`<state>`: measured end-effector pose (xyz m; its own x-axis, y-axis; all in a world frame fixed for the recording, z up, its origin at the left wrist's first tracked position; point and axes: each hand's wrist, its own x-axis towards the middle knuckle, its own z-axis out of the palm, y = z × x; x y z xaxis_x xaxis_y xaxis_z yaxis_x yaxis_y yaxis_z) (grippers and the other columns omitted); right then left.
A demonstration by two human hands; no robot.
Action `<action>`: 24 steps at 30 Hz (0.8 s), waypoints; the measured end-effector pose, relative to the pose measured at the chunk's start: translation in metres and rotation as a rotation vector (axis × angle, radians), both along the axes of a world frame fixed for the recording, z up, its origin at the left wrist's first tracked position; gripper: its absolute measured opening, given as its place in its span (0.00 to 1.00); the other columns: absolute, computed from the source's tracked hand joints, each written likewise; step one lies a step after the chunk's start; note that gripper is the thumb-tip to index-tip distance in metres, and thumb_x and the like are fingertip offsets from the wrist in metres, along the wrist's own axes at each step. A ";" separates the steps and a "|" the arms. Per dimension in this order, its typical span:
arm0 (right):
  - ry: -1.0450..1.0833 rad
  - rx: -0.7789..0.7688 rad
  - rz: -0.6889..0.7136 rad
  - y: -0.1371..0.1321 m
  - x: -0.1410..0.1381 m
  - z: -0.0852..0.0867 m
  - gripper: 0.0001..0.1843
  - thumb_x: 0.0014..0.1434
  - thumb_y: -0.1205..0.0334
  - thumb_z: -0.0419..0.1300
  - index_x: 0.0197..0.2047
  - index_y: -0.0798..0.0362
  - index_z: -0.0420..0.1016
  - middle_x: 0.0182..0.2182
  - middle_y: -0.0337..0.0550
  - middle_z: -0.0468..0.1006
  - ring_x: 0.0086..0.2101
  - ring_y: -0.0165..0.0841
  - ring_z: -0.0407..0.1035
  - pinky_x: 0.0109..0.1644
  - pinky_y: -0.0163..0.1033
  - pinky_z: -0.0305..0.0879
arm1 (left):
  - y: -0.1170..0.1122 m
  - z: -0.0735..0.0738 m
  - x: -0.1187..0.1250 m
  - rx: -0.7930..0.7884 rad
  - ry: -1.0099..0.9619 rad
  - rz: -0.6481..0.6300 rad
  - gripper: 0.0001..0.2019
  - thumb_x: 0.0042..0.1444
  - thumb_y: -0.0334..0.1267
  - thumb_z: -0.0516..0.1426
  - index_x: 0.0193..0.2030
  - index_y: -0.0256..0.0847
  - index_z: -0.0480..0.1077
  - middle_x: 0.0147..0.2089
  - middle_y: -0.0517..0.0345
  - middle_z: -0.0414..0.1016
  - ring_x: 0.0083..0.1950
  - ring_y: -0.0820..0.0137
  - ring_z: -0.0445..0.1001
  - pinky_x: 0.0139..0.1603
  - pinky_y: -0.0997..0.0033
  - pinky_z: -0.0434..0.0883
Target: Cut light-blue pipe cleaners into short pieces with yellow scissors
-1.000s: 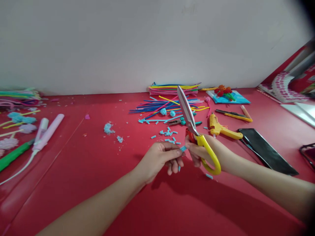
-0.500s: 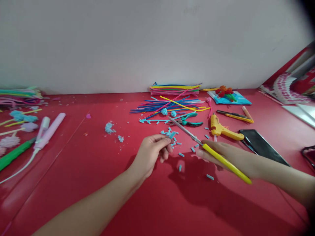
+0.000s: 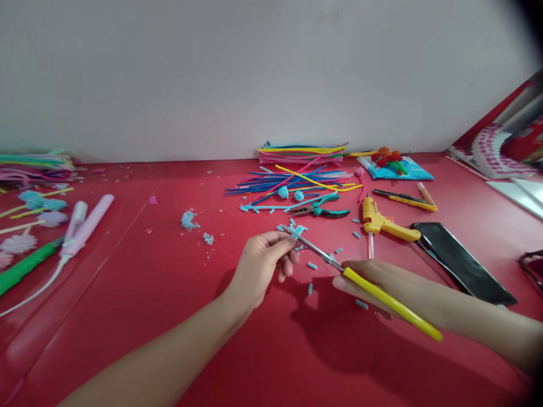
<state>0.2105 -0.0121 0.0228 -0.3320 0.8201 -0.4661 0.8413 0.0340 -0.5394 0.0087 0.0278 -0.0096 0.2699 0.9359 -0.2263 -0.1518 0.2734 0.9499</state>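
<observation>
My left hand is closed in a pinch, with a short light blue pipe cleaner piece sticking out past the thumb. The scissors have yellow handles, and my right hand is wrapped round them. Their metal blades lie across the blue piece, close to my left fingertips. Whether the blades are fully closed cannot be made out. Several short cut blue pieces are scattered on the red table under and between my hands.
Behind my hands lie teal pliers, loose pipe cleaners and two blue pompoms. To the right are a yellow glue gun, a phone and a craft knife. A pink hair straightener lies left.
The scissors have come down and toward me, so their blades now cross the blue piece. My right hand has shifted slightly nearer. My left hand has barely moved.
</observation>
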 end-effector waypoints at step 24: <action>-0.002 -0.072 -0.021 0.002 0.004 -0.015 0.23 0.56 0.41 0.40 0.26 0.52 0.60 0.20 0.33 0.62 0.20 0.24 0.54 0.22 0.31 0.49 | 0.001 -0.007 0.002 -0.107 -0.038 -0.020 0.05 0.48 0.34 0.53 0.25 0.36 0.67 0.18 0.63 0.67 0.13 0.84 0.56 0.11 0.84 0.49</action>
